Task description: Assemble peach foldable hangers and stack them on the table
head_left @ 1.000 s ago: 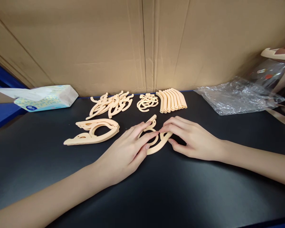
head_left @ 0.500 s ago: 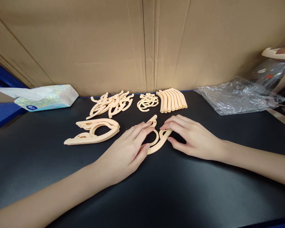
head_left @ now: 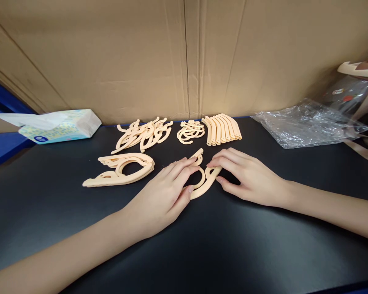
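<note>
Right of the folded hangers (head_left: 129, 178), the left hand (head_left: 168, 192), index finger (head_left: 188, 172) now drawn back, and right hand (head_left: 250, 175) clamp their fingers on a half-hidden hanger (head_left: 206, 188), apparently steadying it.

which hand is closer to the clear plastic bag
Right. The right hand is in front of the clear plastic bag and to its left, not touching it; the left hand is farther left, its fingers over the curved cream piece.
</note>
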Motion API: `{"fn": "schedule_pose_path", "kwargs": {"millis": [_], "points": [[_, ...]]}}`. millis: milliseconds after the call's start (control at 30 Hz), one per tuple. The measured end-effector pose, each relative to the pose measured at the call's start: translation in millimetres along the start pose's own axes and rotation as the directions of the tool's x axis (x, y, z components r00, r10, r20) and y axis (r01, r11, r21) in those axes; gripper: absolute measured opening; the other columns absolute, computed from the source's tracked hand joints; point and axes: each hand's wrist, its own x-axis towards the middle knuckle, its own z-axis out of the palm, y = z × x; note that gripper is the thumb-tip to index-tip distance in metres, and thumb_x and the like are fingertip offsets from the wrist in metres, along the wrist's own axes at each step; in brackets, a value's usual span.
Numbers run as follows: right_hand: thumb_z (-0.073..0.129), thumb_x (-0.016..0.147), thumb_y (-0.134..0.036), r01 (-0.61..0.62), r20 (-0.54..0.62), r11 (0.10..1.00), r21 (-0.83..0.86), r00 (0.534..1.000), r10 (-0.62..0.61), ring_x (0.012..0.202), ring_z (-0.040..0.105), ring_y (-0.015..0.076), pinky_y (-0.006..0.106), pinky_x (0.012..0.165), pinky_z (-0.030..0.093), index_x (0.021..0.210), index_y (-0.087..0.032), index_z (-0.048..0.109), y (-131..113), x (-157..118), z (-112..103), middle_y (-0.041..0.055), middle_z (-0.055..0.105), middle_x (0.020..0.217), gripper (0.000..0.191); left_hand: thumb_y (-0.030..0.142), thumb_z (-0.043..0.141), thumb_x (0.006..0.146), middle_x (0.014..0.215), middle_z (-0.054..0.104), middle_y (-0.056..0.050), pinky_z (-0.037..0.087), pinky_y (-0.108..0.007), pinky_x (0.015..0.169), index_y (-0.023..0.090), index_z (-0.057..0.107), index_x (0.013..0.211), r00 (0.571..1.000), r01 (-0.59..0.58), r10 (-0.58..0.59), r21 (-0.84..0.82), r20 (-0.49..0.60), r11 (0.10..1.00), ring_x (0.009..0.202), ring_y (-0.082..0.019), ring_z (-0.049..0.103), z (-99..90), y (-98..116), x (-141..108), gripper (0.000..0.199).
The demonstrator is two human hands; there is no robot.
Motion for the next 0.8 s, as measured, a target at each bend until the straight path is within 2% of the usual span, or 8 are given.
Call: {"fn": "schedule_pose_path", "kwargs": {"millis": [500,633,800], "points": [[0.048,0.091,-0.018,0.000,-0.004,1.000,0.001,1.000,0.000,0.096,0.057,0.0218,0.036,0.084,0.050,0.110,-0.018,0.056,0.0,0.0,-0.3,0.0087,0.061,0.105,0.021,0.025,0.032,0.100,0.147,0.044,-0.005,0.032,-0.040,0.115,0.017,0.040,0.137,1.000,0.008,-0.008,-0.010,-0.011,1.000,0.139,-0.019,0.036,-1.0,0.9,-1.1,0.038],[0.048,0.090,-0.017,-0.001,-0.003,1.000,-0.001,1.000,0.001,0.098,0.056,0.0220,0.037,0.086,0.050,0.111,-0.018,0.056,0.6,0.0,-0.4,0.0087,0.060,0.107,0.023,0.018,0.028,0.098,0.143,0.048,-0.002,0.038,-0.033,0.110,0.020,0.037,0.139,0.998,0.046,-0.049,-0.079,-0.027,0.996,0.134,-0.017,0.043,-1.3,-1.7,-2.3,0.042],[0.048,0.089,-0.016,0.013,-0.012,1.000,-0.020,1.000,-0.013,0.099,0.055,0.0225,0.038,0.086,0.051,0.111,-0.016,0.057,0.7,-0.5,-1.0,0.0103,0.059,0.109,0.024,0.004,0.031,0.088,0.136,0.052,-0.002,0.047,-0.026,0.097,0.022,0.036,0.136,0.997,0.010,-0.019,-0.124,-0.073,0.992,0.120,-0.015,0.055,-0.1,-5.7,-2.9,0.052]]}}
